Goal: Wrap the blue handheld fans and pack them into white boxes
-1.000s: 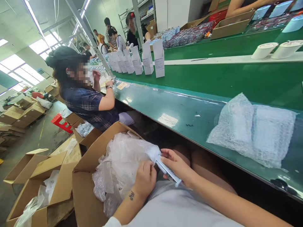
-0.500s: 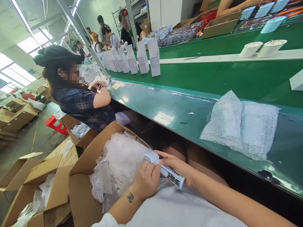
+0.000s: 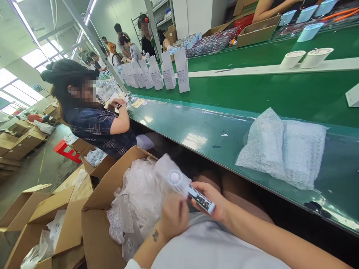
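Note:
My right hand (image 3: 213, 198) is closed around a slim white handheld device (image 3: 200, 198) with a dark printed strip, held over my lap. Its round head (image 3: 175, 178) sits inside a clear bubble-wrap sleeve. My left hand (image 3: 174, 215) is curled around the sleeve's lower edge just below that head. Both hands hover beside an open cardboard box (image 3: 97, 224) stuffed with bubble-wrap bags (image 3: 137, 198).
A stack of bubble-wrap sheets (image 3: 283, 149) lies on the glossy green bench (image 3: 202, 127) to my right. White cartons (image 3: 168, 71) stand in a row on the green conveyor. A co-worker in a plaid shirt (image 3: 98, 127) sits to my left. Open boxes (image 3: 42, 216) crowd the floor.
The device has tilted up so its round head faces me inside the sleeve. My left hand slid down below the head. The co-worker lowered an arm onto the bench.

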`<action>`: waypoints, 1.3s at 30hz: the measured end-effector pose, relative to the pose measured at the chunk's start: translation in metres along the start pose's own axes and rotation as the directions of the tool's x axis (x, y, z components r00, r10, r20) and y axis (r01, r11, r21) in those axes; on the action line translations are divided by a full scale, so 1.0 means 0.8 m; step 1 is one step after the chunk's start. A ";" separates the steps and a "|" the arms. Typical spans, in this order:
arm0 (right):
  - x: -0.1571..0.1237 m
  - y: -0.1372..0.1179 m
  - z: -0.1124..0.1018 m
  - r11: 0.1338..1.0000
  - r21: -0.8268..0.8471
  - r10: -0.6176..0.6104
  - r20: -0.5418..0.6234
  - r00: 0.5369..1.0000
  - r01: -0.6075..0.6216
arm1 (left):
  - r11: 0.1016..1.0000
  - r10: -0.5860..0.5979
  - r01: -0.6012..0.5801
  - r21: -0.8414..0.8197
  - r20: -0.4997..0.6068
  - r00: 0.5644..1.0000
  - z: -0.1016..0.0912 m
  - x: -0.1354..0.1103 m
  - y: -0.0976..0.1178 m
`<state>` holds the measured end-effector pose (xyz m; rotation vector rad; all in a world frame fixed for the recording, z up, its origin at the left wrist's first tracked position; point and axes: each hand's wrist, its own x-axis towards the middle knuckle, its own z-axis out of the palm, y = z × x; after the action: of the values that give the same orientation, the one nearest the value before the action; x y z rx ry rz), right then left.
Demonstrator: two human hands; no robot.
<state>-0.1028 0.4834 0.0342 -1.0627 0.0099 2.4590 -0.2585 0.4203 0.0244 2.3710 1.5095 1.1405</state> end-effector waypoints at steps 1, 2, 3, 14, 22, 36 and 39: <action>0.002 0.001 -0.001 1.000 -0.007 -0.023 -0.014 1.000 0.023 | 0.998 0.021 -0.018 -0.054 0.055 0.998 0.002 -0.001 0.005; 0.005 0.002 -0.002 0.999 -0.013 -0.052 -0.035 0.998 0.051 | 0.994 -0.010 0.019 -0.103 0.085 0.996 0.003 -0.001 0.010; 0.007 0.004 -0.003 0.997 -0.022 -0.080 -0.064 0.995 0.079 | 0.984 -0.097 0.110 -0.144 0.090 0.991 0.004 0.000 0.013; -0.049 -0.050 0.008 0.444 -0.834 -0.534 0.047 0.844 0.327 | 0.434 -0.676 0.714 -0.549 0.325 0.661 -0.027 0.089 0.005; -0.113 -0.100 0.046 0.309 -0.775 -0.582 0.305 0.754 0.552 | 0.385 -0.653 0.455 -0.803 0.111 0.749 -0.052 0.179 0.021; -0.123 -0.194 0.076 -0.453 -0.583 -0.389 0.810 0.440 0.674 | 0.210 -0.445 0.292 -0.933 0.174 0.878 -0.048 0.312 0.015; -0.126 -0.212 0.093 -0.578 -0.533 -0.332 0.845 0.419 0.618 | 0.179 -0.460 0.271 -0.946 0.163 0.873 -0.038 0.340 0.011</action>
<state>-0.0242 0.6080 0.1850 -0.6603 -2.2895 0.8507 -0.2104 0.6289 0.1944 0.9803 0.8208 1.4901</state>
